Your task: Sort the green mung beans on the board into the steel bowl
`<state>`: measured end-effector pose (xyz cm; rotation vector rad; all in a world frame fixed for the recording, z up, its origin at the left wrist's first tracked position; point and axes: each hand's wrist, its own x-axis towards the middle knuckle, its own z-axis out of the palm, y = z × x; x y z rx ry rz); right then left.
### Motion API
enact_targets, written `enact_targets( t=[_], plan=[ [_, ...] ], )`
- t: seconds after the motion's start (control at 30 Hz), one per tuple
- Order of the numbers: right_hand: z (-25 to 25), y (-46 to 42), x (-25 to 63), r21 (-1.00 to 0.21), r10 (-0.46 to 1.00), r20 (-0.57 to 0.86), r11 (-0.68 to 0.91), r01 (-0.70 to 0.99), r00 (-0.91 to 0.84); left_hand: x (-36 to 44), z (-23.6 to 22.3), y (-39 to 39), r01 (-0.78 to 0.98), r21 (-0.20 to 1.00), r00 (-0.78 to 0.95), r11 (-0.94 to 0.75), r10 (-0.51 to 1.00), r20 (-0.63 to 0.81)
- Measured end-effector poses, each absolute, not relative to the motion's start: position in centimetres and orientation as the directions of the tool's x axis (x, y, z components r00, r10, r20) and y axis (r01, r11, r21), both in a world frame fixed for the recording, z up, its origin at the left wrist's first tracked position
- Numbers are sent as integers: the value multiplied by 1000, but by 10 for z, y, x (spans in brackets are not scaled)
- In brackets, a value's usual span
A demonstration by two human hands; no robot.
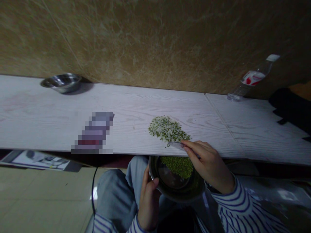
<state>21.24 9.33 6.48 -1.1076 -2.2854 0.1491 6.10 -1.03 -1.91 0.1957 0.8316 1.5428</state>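
Note:
My left hand (149,197) grips the rim of a metal bowl (167,192), thumb over the edge, just below the table's front edge. Green beans (179,166), likely mung beans, lie in the bowl's far right part. A spoon (176,145) is pinched in my right hand (205,160), above the table's front edge and the bowl. The spoon's tip is at the near edge of a spread pile of mixed green beans and white grains (166,127) on the white table (133,100). Part of the bowl's right side is hidden behind my right hand.
Another metal bowl (62,84) stands at the back left by the marbled wall (145,42). A blurred-out flat object (93,134) lies left of the pile. A plastic bottle (251,79) stands at the back right, near a dark item (291,108). A black cable (93,187) hangs below.

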Motion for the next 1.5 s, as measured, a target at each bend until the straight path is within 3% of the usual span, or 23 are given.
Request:
enact_targets(
  t=[1.5],
  plan=[
    [72,95,209,-357,704,403,709,608,-584,57,-18,-11,-813,582,-183,39,930,-318]
  ],
)
